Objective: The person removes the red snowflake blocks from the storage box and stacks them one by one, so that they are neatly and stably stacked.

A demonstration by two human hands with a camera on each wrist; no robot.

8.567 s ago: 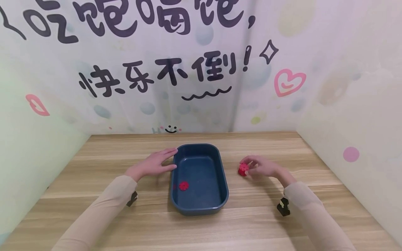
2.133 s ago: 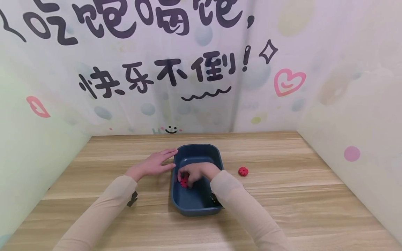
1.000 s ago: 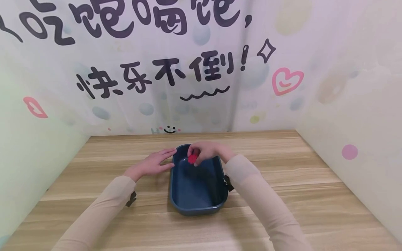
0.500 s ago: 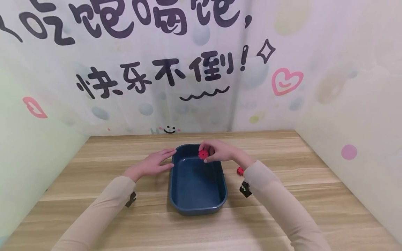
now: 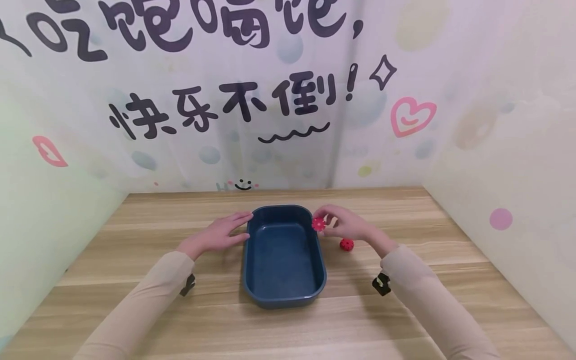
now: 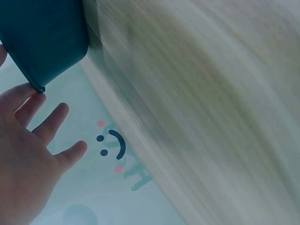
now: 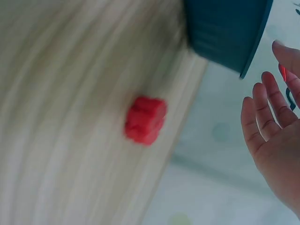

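Note:
A red flower-shaped disc (image 5: 318, 224) is pinched between the thumb and fingertips of my right hand (image 5: 344, 223), over the right rim of the dark blue tub (image 5: 284, 302). In the right wrist view only a sliver of the red disc (image 7: 282, 72) shows between thumb and forefinger; the other fingers are loosely extended. My left hand (image 5: 218, 233) touches the tub's left rim with its fingers spread. The left wrist view shows the fingertips of the left hand (image 6: 33, 136) at the edge of the tub (image 6: 44, 42). No disc shows inside the tub.
Right of the tub, below my right hand, a small stack of red flower-shaped pieces (image 5: 346, 244) sits on the wooden table (image 5: 180, 320); the right wrist view shows the red stack (image 7: 145, 120) from the side. Printed wall sheets enclose the table at back and sides.
My right hand reached into the tub, took hold of the red disc lying there, lifted it and carried it rightward to the right rim. The left hand stays at the left rim.

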